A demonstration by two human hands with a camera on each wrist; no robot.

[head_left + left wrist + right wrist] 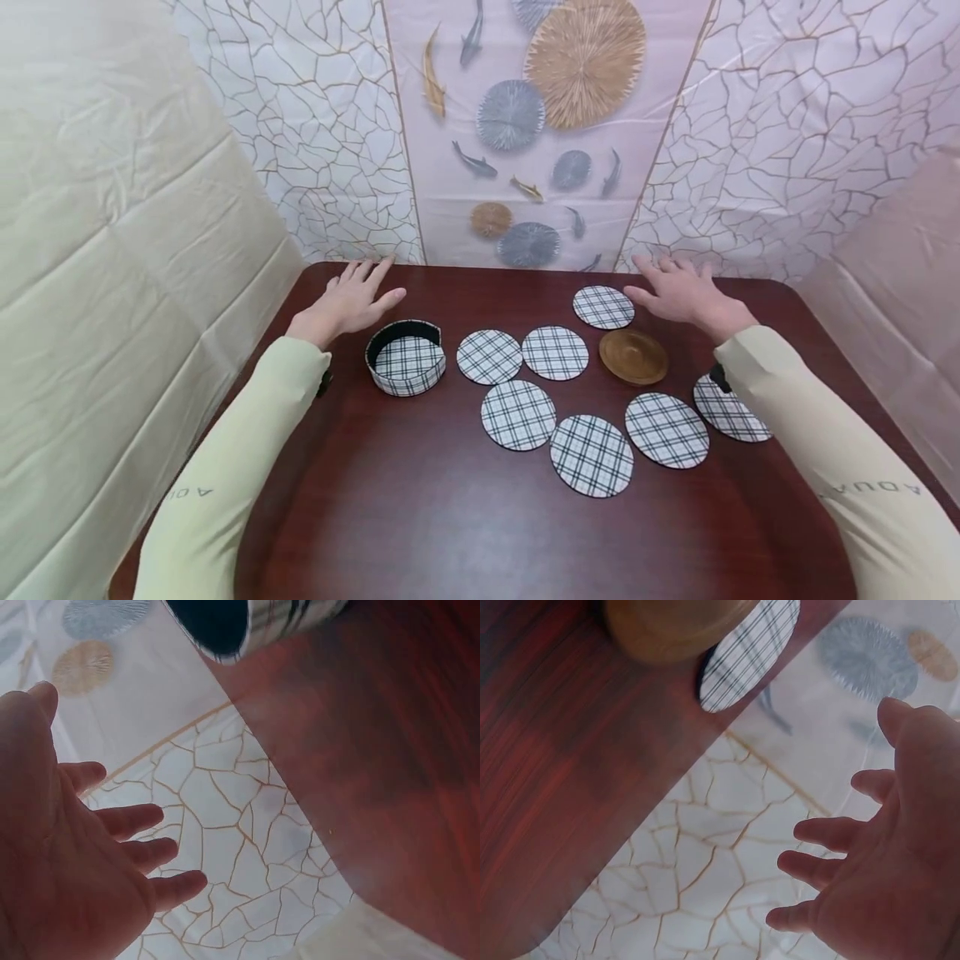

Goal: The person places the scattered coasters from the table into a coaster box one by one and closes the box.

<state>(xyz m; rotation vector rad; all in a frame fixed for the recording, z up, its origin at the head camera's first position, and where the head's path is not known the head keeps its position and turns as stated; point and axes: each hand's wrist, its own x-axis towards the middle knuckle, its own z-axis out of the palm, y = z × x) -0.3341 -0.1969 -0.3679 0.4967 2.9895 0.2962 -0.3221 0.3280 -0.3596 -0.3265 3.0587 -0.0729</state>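
My left hand [348, 302] is held out at the far left of the table, fingers spread and nothing in them. Just right of it stands a round plaid coaster holder [407, 383], black inside, with a gap in its wall and plaid showing at the bottom. My right hand [686, 292], also spread and holding nothing, is over the far right. Nearest to it are a round plaid coaster [603, 307] and a brown wooden dish [633, 357]. In the right wrist view the dish [675, 630] partly overlaps the coaster [751, 656].
Several more plaid coasters [518, 415] lie spread over the middle and right of the dark red table [405, 500]. One coaster [727, 408] is partly covered by my right sleeve. A patterned cloth [337, 125] hangs behind the far edge, with pale cloth walls [112, 250] at both sides.
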